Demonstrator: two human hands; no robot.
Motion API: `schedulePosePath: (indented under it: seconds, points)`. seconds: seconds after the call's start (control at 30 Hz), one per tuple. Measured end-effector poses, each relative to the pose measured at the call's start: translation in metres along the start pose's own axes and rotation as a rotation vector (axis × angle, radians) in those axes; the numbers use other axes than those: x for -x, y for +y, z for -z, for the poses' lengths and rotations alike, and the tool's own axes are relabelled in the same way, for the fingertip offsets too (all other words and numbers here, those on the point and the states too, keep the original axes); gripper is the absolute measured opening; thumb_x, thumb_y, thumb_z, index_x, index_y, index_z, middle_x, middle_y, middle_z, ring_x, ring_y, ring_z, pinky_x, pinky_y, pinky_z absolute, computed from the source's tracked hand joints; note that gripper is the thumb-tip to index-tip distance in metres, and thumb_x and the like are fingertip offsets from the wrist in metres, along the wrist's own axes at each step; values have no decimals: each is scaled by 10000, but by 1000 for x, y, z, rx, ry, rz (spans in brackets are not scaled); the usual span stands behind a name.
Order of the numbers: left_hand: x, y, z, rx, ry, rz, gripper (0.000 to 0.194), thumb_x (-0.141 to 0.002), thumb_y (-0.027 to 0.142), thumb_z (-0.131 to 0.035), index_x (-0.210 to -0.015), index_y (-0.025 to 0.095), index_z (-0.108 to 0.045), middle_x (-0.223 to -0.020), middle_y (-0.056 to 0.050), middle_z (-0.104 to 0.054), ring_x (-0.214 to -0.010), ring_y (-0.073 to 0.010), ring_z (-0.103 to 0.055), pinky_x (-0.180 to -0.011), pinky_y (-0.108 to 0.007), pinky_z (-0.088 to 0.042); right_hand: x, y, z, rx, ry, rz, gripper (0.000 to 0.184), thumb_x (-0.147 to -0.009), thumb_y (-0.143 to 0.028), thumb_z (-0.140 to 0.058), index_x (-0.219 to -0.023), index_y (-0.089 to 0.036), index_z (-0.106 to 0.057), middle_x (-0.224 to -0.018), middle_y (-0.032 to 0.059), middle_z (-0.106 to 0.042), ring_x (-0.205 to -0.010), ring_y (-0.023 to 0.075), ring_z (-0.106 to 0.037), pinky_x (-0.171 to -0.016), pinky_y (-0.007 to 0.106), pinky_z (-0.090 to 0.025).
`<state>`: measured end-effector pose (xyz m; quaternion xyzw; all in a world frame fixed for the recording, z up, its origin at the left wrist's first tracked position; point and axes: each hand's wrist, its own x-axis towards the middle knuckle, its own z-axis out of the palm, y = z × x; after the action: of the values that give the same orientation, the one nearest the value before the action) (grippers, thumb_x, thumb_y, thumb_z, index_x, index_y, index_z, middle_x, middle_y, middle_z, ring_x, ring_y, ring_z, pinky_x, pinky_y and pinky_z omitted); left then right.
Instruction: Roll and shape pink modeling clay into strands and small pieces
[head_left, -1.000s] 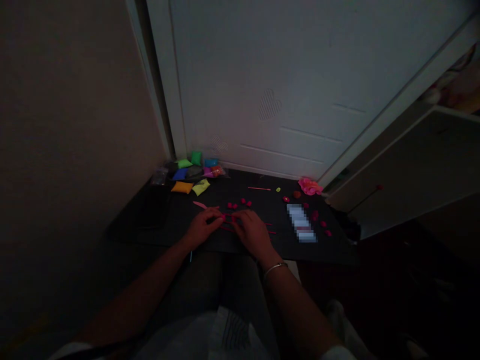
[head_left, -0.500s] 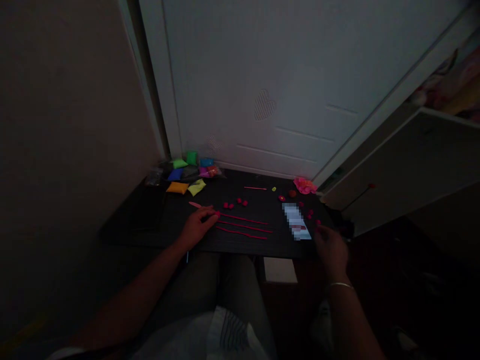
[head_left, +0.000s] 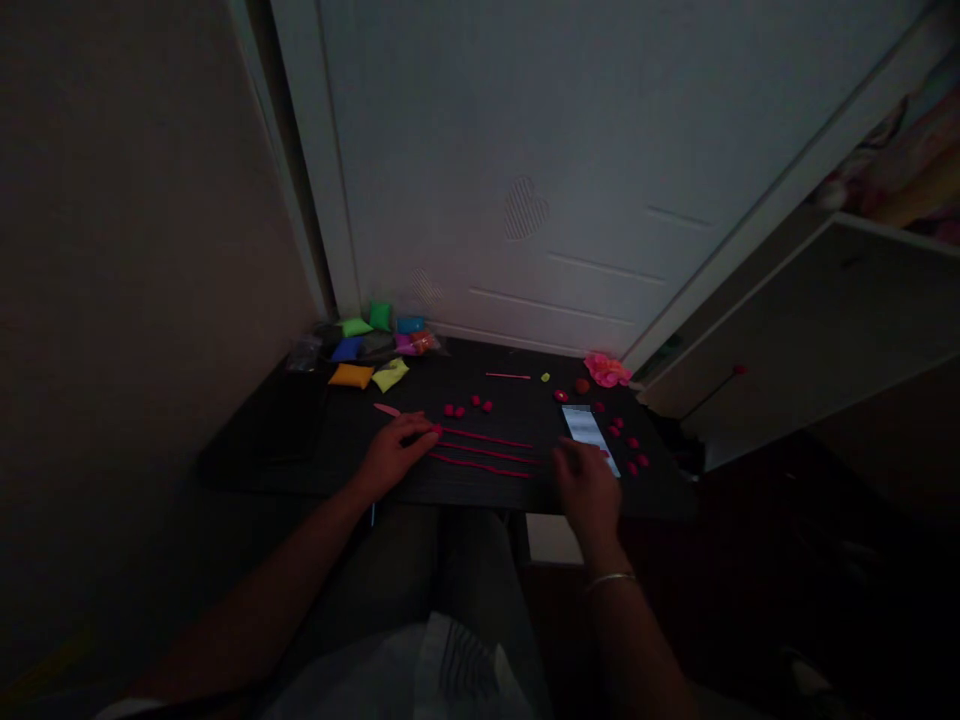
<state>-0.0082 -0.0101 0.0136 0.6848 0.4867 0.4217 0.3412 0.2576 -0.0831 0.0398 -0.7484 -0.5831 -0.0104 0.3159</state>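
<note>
Red strands (head_left: 487,453), three of them, lay side by side on the dark table (head_left: 465,493), between the hands. At far left sat a clear bag (head_left: 304,352), its contents too dim to tell, then an orange packet (head_left: 350,375), a heap of coloured packets (head_left: 377,343) and a yellow packet (head_left: 391,375). The left hand (head_left: 391,455) rested back upward, fingers bent, thumb and fingertips pinching a red lump (head_left: 436,428) near the strands' left ends. The right hand (head_left: 589,490), blurred, was curled by their right ends, partly covering the phone (head_left: 589,428); whether it gripped anything, I could not tell.
</note>
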Motion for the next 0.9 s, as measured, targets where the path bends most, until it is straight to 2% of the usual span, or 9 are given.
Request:
schedulePosePath:
  seconds: [0.07, 0.17, 0.3, 0.47, 0.6, 0.7, 0.8, 0.9]
  points:
    - [0, -1, 0, 27, -6, -5, 291, -713, 433, -586, -844, 188, -674, -1006, -69, -637, -1085, -234, -517, -956, -381, -358, 10, -40, -19, -155, -90, 160, 254, -823, -337, -466, -968, -182, -605, -935, 65, -635, -841, 174, -587, -731, 283, -448]
    - [-1, -3, -1, 67, -7, -17, 269, -709, 416, -594, -828, 189, -676, -987, -66, -639, -1093, -234, -510, -963, -389, -353, 20, -86, -39, -293, -178, 274, 225, -827, -317, -489, -989, -198, -592, -949, 49, -643, -854, 160, -593, -749, 273, -459]
    - [0, -4, -1, 101, -17, -23, 231, -701, 382, -606, -809, 189, -677, -977, -67, -637, -1098, -233, -506, -967, -400, -350, 21, -110, -52, -293, -251, 351, 273, -827, -279, -506, -1091, -216, -544, -1046, 40, -621, -945, 165, -574, -795, 280, -454]
    - [2, 2, 2, 115, -45, -38, 191, -702, 340, -606, -787, 188, -682, -966, -75, -635, -1096, -239, -505, -961, -406, -358, 18, -109, -59, -191, -246, 385, 256, -838, -248, -489, -1086, -218, -542, -1029, 45, -617, -928, 174, -571, -740, 275, -460]
    - [2, 6, 4, 132, -89, -59, 190, -727, 330, -573, -777, 185, -685, -956, -79, -641, -1091, -237, -508, -961, -408, -360, 19, -110, -58, -261, -216, 393, 217, -850, -206, -447, -1037, -218, -556, -993, 37, -617, -910, 155, -571, -751, 258, -451]
    - [2, 7, 5, 115, -90, -52, 203, -731, 342, -566, -795, 189, -682, -959, -75, -647, -1095, -239, -505, -964, -418, -355, 22, -104, -53, -344, -172, 330, 195, -847, -208, -431, -987, -205, -566, -962, 42, -619, -876, 145, -576, -745, 249, -446]
    - [2, 7, 4, 87, -84, -35, 216, -736, 349, -559, -832, 192, -673, -978, -74, -647, -1113, -243, -492, -962, -431, -352, 22, -78, -42, -382, -103, 173, 207, -835, -303, -448, -953, -187, -572, -909, 47, -632, -788, 144, -584, -693, 249, -446]
    - [2, 7, 4, 69, -76, -30, 215, -736, 355, -558, -826, 194, -668, -986, -73, -644, -1115, -246, -492, -965, -434, -346, 17, -32, -21, -304, -18, -61, 294, -805, -399, -459, -972, -187, -575, -877, 47, -649, -682, 148, -581, -624, 256, -435]
